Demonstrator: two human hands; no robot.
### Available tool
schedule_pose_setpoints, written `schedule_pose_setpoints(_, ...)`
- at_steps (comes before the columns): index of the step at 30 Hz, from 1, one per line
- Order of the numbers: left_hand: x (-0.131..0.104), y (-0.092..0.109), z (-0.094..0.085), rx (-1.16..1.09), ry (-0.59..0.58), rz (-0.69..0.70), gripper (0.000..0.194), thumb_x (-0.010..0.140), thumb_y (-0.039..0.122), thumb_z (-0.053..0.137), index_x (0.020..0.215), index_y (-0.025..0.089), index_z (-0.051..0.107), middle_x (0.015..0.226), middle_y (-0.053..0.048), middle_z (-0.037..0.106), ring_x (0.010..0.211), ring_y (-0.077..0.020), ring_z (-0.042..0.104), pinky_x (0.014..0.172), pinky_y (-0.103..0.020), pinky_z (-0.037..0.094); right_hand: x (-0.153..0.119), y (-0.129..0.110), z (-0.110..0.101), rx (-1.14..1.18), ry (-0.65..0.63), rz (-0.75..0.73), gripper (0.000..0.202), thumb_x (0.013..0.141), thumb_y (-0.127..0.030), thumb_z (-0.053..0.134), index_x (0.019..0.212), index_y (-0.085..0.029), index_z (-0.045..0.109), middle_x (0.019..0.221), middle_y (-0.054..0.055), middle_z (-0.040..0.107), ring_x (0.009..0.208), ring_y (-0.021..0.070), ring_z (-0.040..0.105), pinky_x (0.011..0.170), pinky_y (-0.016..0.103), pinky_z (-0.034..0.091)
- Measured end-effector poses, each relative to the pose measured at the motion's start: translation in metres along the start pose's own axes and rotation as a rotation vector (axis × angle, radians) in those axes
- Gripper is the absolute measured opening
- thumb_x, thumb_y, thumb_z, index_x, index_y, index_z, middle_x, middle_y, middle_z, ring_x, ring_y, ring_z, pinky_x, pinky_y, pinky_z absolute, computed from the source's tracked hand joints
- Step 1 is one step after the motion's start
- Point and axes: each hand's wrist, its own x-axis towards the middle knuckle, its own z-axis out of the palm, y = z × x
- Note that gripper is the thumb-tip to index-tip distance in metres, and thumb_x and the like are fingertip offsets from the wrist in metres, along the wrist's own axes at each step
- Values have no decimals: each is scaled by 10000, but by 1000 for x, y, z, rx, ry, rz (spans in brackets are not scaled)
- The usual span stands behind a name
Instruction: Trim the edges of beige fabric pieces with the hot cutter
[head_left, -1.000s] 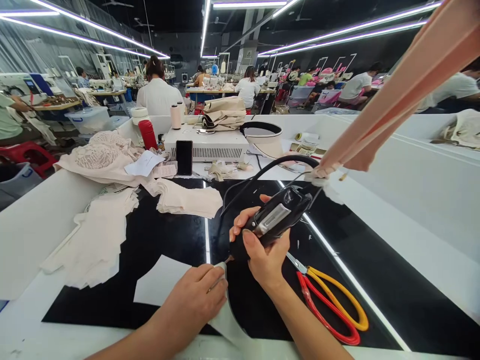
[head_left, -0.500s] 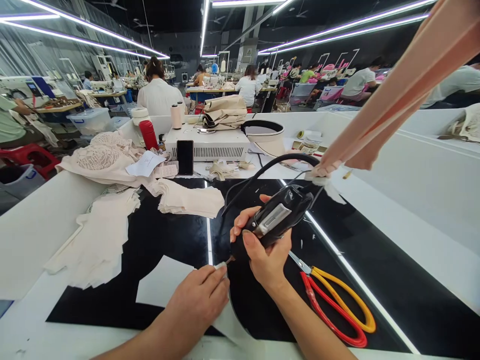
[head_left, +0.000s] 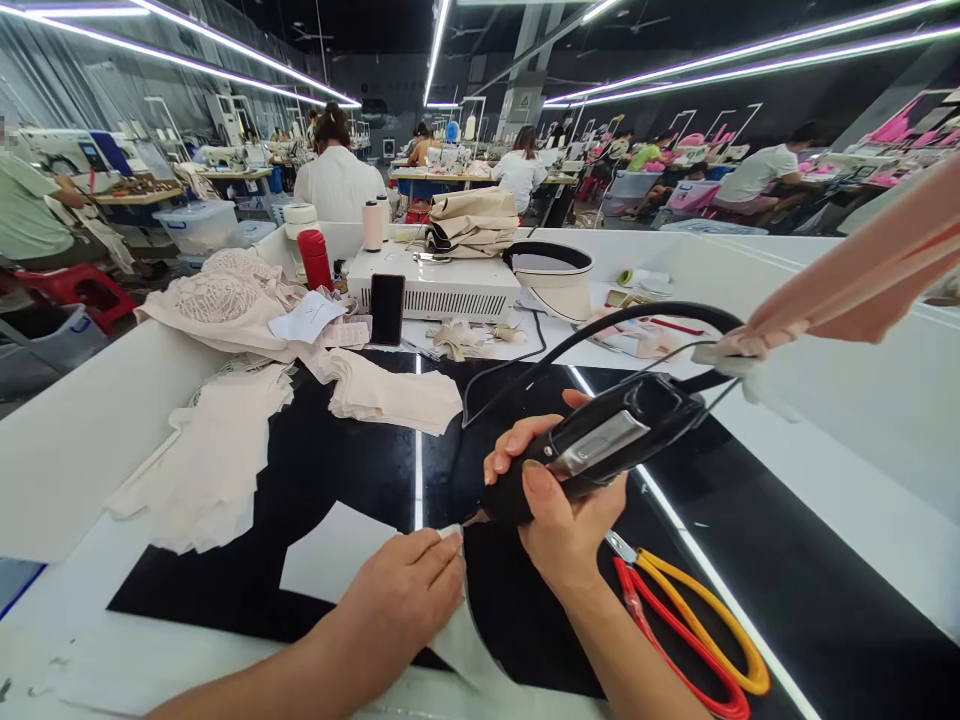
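Black tool (head_left: 596,442) is filling the right hand (head_left: 564,532), fingers wrapping around it. Near its tip, the left hand (head_left: 405,597) is pinching a pale piece (head_left: 466,645) between closed fingers.

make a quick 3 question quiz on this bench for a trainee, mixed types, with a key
1. True or false: the right hand grips the black corded hand tool while the left hand touches a pale piece.

2. The handles of the scissors are:
A both red
B one red, one orange-yellow
C both black

3. What dark-screened device stands upright in front of the white vented box?

Key:
1. True.
2. B.
3. The smartphone.
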Motion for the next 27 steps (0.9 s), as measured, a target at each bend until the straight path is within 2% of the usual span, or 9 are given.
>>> schedule_pose_setpoints(6,-1,2,4,25,-45,2,293,1083,45,416,1113,110,699,1133,-68,789,1134,-144,711,1009,-297,510,-3,2,0,-11,-19,14,463,863,-415,857,1207,-299,570,833,-42,645,575,135,636,498,293,580)
schedule_pose_setpoints(9,-3,3,7,7,-30,-6,260,1086,64,437,1131,101,691,1145,-84,785,1136,-152,713,1009,-301,500,-4,4,0,3,-28,16,475,866,-388,855,1236,-308,568,840,-43,650,565,133,637,482,282,558)
schedule_pose_setpoints(14,-6,3,9,21,-90,14,201,1068,75,515,1172,113,682,1189,-79,776,1173,-150,701,1039,-295,493,-4,5,1,-35,-25,23,468,900,-358,812,1279,-320,540,824,-52,648,561,136,639,477,279,551)
schedule_pose_setpoints(19,-3,3,7,5,-63,3,221,1073,66,489,1145,99,695,1164,-74,777,1123,-146,714,1017,-286,510,-4,5,3,-10,-20,17,488,889,-366,826,1287,-323,546,813,-53,654,573,137,637,487,273,554)
schedule_pose_setpoints(27,-2,2,4,-33,-96,1,214,1073,63,491,1185,81,673,1186,-105,772,1112,-153,726,1016,-288,512,-5,6,6,-16,-33,19,468,895,-373,821,1264,-318,538,815,-52,653,564,135,631,492,279,555)
